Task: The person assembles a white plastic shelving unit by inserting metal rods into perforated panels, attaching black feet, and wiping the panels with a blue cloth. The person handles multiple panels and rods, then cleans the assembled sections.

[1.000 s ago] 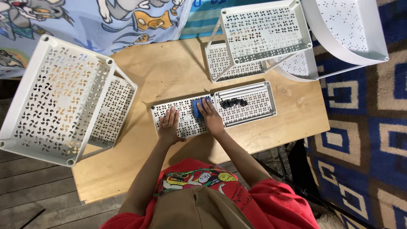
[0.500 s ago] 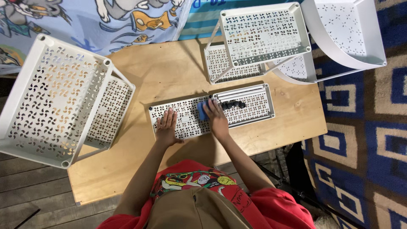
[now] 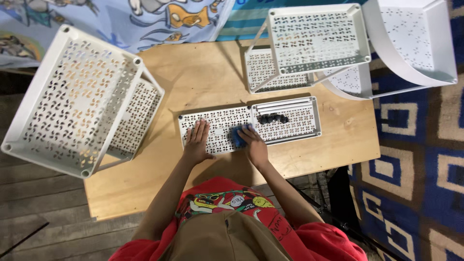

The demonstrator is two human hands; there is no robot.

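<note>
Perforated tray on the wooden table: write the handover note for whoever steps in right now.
Left hand: flat and open on the left half of the white perforated tray, pinning it down.
Right hand: pressing a blue cloth onto the tray near its middle.
Things: the tray lies flat on the wooden table; a small dark clump sits on its right half. A white rack stands at the left, a second rack behind the tray.
Done: cloth is on the tray's middle.
Left: the clump is still there; how clean the tray is cannot be judged.
</note>
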